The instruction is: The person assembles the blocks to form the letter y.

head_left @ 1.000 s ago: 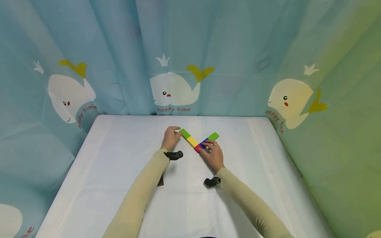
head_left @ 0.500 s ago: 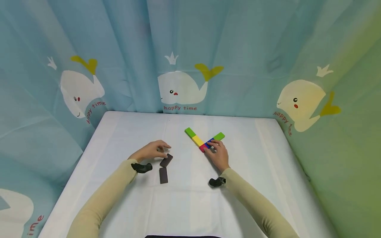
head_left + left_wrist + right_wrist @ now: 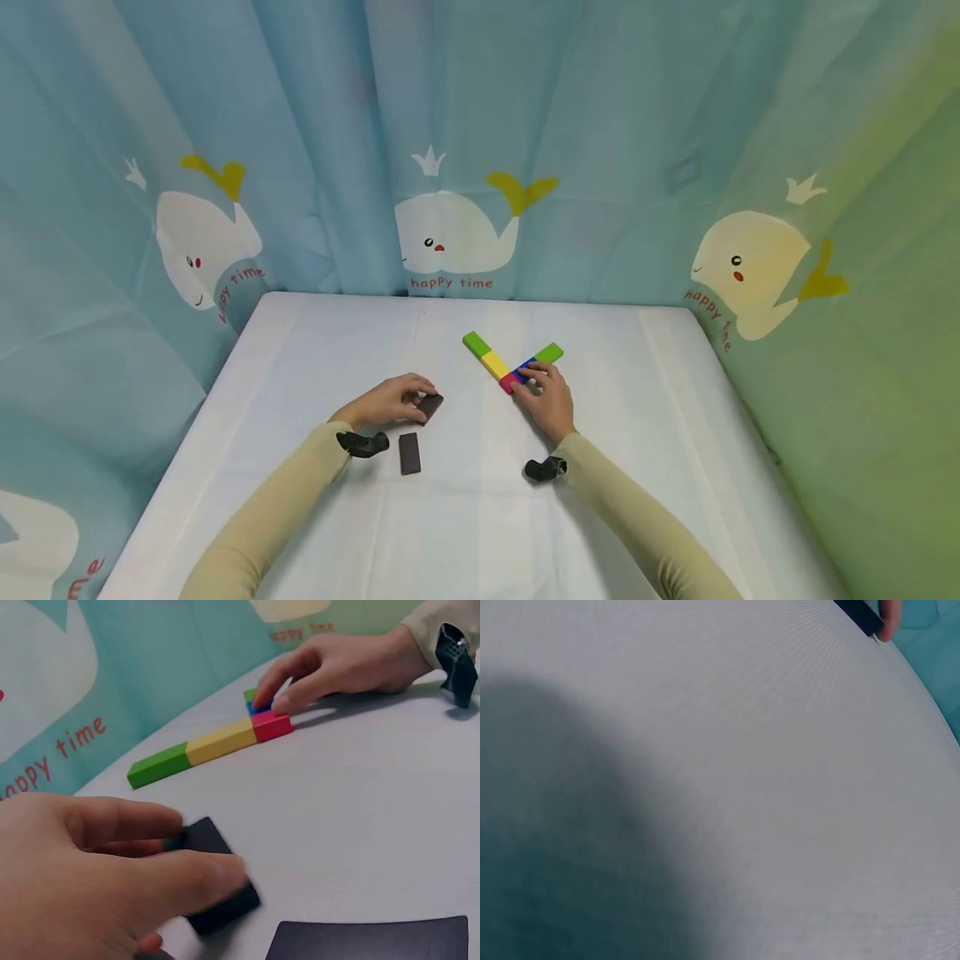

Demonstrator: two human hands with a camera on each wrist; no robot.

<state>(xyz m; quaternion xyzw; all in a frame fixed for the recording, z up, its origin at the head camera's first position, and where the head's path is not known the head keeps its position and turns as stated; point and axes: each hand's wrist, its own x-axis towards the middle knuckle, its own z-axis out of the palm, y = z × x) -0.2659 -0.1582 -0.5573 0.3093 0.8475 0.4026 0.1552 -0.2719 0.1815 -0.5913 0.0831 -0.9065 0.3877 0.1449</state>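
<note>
Now, left hand (image 3: 386, 401): pinching a dark tile (image 3: 430, 407), fingers curling round it for lifting.
Right hand (image 3: 549, 398): fingertips pressing the coloured V (image 3: 512, 365) at 12 o'clock, steadying it.
Spare: 1 dark tile (image 3: 408, 452) lying at 6 o'clock.

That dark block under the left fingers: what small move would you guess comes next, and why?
Probably lifting the dark block and carrying it toward the coloured blocks. The left hand pinches it, a second dark block lies untouched nearby, and the right hand rests on the coloured V, as if steadying it.
</note>
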